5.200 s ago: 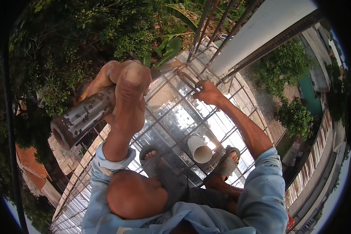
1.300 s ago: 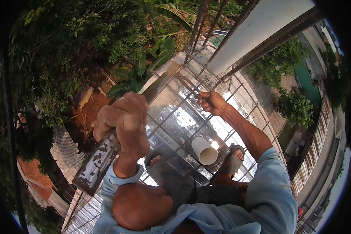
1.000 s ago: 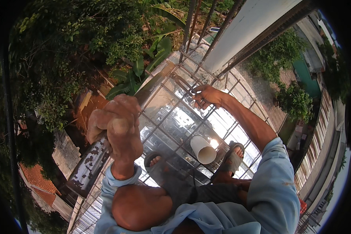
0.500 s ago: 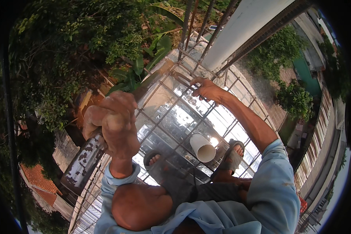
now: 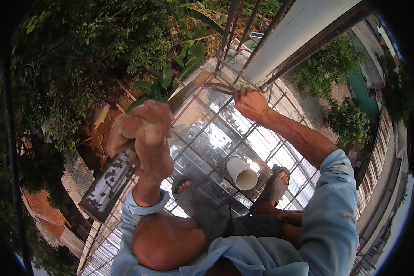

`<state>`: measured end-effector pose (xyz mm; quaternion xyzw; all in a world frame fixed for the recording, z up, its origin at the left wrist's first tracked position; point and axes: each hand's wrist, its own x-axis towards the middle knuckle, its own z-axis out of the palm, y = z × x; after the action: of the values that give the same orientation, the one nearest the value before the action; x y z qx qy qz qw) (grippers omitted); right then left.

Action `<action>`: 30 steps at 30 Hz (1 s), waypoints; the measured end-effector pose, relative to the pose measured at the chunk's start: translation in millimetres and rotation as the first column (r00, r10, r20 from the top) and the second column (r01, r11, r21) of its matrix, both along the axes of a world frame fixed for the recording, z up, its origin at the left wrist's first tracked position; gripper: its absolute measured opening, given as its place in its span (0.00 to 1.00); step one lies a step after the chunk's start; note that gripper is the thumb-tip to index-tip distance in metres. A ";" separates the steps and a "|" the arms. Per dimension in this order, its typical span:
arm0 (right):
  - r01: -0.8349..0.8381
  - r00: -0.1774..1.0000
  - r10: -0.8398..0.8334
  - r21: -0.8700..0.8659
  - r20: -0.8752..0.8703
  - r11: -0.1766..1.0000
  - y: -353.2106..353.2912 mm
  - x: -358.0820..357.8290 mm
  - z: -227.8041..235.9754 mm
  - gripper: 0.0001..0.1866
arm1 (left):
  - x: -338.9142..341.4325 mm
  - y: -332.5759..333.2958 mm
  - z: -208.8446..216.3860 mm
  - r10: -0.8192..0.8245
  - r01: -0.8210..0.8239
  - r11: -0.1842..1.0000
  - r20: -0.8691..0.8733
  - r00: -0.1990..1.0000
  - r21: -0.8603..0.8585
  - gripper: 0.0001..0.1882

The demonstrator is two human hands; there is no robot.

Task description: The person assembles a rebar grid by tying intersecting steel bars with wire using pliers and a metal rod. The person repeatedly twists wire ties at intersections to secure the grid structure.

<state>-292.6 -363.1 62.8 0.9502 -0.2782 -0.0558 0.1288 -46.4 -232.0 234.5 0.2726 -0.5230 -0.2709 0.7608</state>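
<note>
My left hand (image 5: 142, 131) is wrapped round a dark metal pipe (image 5: 108, 186) with flaking paint, raised above the left edge of the steel bar mesh. The pipe slants down and left out of my fist. Away from me, my right hand (image 5: 252, 104) grips the handles of steel pincers (image 5: 222, 88). Their head points left, over the far part of the rebar mesh (image 5: 202, 133). I cannot tell whether the jaws touch a bar or a tie wire.
A white plastic pipe (image 5: 242, 174) stands up through the mesh between my sandalled feet. Shiny metal decking (image 5: 193, 161) lies below the bars. Upright rebars (image 5: 227, 34) and a pale column (image 5: 294, 39) rise at the far side. Trees and roofs lie beyond the edges.
My right hand has shifted slightly right and turned, its fingers closing more tightly round the pincers' handles. My left hand, with the pipe, has moved a little right in the picture.
</note>
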 end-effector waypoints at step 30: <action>0.160 0.975 -0.163 0.027 0.153 0.987 23.5 -4.8 -7.4 0.25 | -5.2 -1.2 1.7 0.043 -0.043 0.999 0.037 0.998 0.003 0.15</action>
<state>-297.5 -339.7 55.4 0.9269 -0.3632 0.0058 0.0947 -51.6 -233.3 236.2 0.2904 -0.5303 -0.2504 0.7562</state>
